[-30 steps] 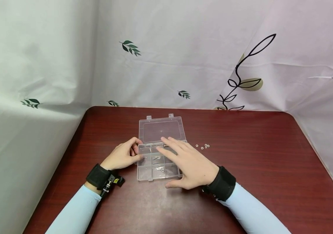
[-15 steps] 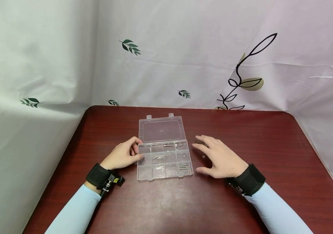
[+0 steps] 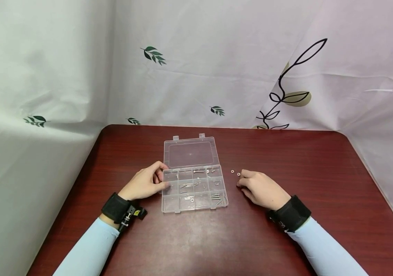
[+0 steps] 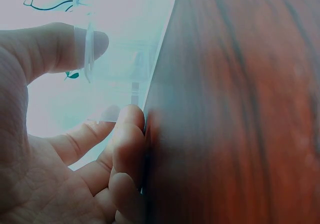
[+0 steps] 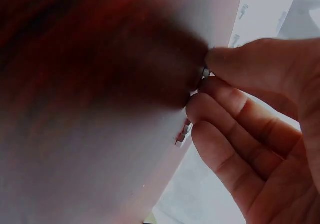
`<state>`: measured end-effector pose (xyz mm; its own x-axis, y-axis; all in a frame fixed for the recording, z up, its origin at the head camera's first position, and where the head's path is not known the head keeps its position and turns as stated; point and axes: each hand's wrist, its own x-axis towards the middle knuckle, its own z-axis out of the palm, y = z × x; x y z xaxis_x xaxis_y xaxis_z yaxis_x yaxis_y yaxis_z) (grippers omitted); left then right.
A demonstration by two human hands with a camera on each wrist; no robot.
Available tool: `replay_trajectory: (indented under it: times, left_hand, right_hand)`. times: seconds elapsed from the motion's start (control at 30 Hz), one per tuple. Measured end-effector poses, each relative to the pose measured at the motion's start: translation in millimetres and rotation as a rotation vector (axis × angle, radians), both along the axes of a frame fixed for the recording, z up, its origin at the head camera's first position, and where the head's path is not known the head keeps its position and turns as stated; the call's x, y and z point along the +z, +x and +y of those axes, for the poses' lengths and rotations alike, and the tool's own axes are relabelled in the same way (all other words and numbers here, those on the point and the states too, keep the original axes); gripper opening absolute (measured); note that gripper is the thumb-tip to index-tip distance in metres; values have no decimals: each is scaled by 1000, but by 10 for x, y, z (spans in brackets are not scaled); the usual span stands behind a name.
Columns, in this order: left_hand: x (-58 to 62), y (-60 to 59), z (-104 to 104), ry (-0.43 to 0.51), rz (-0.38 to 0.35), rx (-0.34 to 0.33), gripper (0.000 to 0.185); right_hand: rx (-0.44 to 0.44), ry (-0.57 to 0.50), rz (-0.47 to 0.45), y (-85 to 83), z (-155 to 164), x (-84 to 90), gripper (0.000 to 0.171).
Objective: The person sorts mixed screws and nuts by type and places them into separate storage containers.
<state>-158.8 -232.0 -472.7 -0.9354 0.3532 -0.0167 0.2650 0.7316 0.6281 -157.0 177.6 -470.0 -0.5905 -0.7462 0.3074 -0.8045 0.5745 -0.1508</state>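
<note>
A clear plastic organizer box (image 3: 194, 188) lies open on the dark red table (image 3: 286, 153), its lid (image 3: 190, 152) folded back flat. Small screws and a washer sit in several compartments. My left hand (image 3: 163, 177) grips the box's left wall, thumb (image 4: 60, 46) over the rim and fingers (image 4: 127, 149) against the outside. Just right of the box, my right hand (image 3: 242, 181) is down on the table with curled fingers. In the right wrist view its thumb and forefinger pinch a small washer (image 5: 205, 73). Two more loose washers (image 3: 235, 173) lie just beyond those fingertips.
White curtains printed with leaves hang close behind and on both sides of the table. The table's left edge runs near my left forearm (image 3: 89, 245). Bare tabletop stretches right of my right hand and in front of the box.
My right hand left the box, swept right to the loose washers, dropped to the table and curled its fingers into a pinch. The left hand and box stayed put.
</note>
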Motion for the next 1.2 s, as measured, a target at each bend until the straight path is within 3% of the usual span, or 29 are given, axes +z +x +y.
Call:
replay_trajectory:
  times: [0.27, 0.57, 0.9, 1.2]
  left_hand:
    - [-16, -2, 1, -1, 4, 0, 44]
    - [-20, 1, -8, 4, -7, -7, 44]
    - [19, 7, 9, -7, 8, -1, 44]
    - [3, -1, 0, -11, 10, 1, 44]
  right_hand:
    - [-94, 9, -53, 23, -51, -6, 22]
    - [-107, -40, -54, 62, -210, 82, 21]
    - [4, -97, -13, 104, -649, 422, 19]
    - [136, -105, -8, 198, -1198, 518, 17]
